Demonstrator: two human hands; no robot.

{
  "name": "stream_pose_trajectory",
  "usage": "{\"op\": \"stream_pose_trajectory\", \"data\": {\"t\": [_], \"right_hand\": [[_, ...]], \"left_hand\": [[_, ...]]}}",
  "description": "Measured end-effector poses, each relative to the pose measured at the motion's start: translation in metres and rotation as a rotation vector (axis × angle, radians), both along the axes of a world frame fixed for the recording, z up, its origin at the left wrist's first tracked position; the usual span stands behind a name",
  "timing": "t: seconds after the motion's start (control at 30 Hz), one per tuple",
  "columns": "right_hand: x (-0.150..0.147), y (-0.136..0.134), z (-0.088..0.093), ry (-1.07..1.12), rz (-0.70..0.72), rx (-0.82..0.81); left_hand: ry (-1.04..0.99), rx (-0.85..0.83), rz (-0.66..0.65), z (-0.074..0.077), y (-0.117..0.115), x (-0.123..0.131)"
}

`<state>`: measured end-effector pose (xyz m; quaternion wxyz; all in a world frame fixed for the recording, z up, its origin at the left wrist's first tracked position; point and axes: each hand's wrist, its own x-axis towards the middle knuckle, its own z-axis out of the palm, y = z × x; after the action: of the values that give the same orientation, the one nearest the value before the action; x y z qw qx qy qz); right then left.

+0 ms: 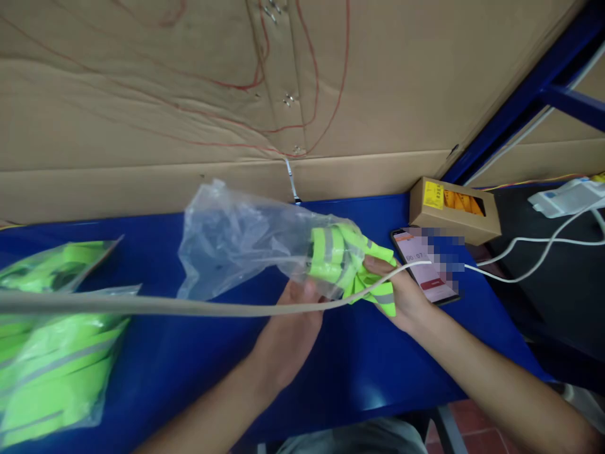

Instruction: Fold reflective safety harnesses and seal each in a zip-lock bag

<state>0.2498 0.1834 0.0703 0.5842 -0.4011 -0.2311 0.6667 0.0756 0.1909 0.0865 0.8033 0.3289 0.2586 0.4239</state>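
A clear plastic bag (241,243) stretches out to the left above the blue table. Neon-yellow reflective straps (328,252) with grey stripes are bunched in its right end, and some of them stick out of it. From below, my left hand (295,321) is closed around the bag near the straps; its fingertips are partly hidden. At the right end, my right hand (401,290) grips the loose part of the straps. A white cable (198,308) crosses in front of both hands.
Bagged neon-yellow straps (61,372) lie at the left. A phone (420,265) and an open cardboard box (456,211) with orange contents sit at the right on the blue table (378,372). A white power strip (567,198) stands farther right. Cardboard (142,113) lines the back.
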Motion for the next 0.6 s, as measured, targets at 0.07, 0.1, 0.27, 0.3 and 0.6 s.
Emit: {"op": "stream_pose_trajectory", "data": {"t": [0.07,0.1,0.27,0.3,0.6], "right_hand": [[-0.003,-0.001,-0.002,0.018,0.022,-0.013],[-0.006,-0.002,-0.002,0.000,0.022,-0.019],[-0.026,-0.010,-0.001,-0.067,-0.018,-0.047],[-0.029,-0.011,-0.001,-0.068,-0.026,-0.051],[-0.034,-0.014,-0.007,-0.231,-0.146,0.011]], "left_hand": [[-0.018,-0.013,-0.005,-0.001,0.002,-0.003],[-0.023,-0.023,0.008,-0.002,0.002,-0.003],[0.030,-0.045,0.122,-0.005,-0.006,0.003],[0.045,-0.041,0.131,-0.006,-0.008,0.006],[0.101,-0.076,0.051,-0.018,-0.019,0.020]]}}
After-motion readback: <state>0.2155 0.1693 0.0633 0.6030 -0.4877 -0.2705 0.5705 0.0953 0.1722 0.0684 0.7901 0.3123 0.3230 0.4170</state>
